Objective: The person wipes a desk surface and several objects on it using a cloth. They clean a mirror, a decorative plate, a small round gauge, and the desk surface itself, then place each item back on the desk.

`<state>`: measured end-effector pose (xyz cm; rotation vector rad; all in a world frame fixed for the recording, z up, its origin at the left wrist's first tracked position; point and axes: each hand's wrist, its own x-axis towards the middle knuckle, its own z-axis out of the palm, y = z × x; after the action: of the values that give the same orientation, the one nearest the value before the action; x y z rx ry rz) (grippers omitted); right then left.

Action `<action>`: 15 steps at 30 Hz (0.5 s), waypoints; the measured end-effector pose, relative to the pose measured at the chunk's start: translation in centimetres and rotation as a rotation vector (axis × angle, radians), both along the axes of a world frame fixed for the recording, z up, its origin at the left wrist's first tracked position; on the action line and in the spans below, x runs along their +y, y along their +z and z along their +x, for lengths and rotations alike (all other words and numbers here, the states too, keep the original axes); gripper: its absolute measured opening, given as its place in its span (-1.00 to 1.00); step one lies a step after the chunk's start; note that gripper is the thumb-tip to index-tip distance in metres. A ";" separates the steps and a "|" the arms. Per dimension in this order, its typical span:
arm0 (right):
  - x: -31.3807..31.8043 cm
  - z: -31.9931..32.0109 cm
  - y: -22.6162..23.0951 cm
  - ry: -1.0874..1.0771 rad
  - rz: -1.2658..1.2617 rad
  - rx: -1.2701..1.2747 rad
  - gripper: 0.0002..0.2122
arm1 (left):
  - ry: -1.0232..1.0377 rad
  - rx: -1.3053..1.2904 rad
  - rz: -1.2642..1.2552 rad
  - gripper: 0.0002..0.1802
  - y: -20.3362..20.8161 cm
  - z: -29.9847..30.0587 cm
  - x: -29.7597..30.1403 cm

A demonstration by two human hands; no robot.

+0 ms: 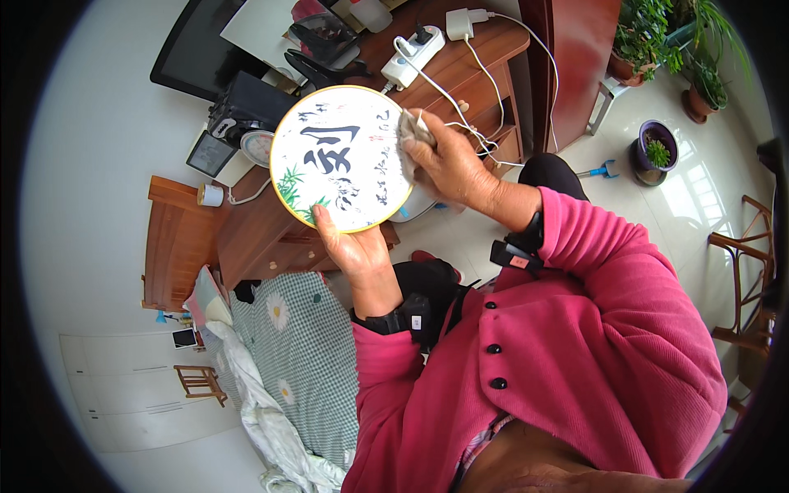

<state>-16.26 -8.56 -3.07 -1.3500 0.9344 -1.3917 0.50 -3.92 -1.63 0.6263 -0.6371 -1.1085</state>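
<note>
A round white decorative panel (341,148) with a yellow rim, black brush writing and green bamboo leaves is held up in front of me. My left hand (355,251) grips its lower edge, thumb over the front; the fingers behind are hidden. At the panel's right edge, my right hand (450,160) pinches a crumpled greyish cloth (415,130), which touches the rim. Whether those fingers also grip the panel, I cannot tell.
Behind the panel, a brown wooden desk (489,41) carries a white power strip (413,57) with trailing cords, a black monitor (201,53) and a small clock (257,148). A bed (288,345) lies lower left. Potted plants (655,152) stand on the tiled floor at right.
</note>
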 end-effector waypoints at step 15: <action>4.2 3.8 -1.2 0.348 0.157 0.180 -0.57 | 0.031 -0.007 0.035 -0.21 -0.9 0.0 -0.9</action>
<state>-12.47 -4.35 -4.31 -1.4536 0.8563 -0.9274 0.47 -4.85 -2.52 0.6684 -0.6135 -1.0903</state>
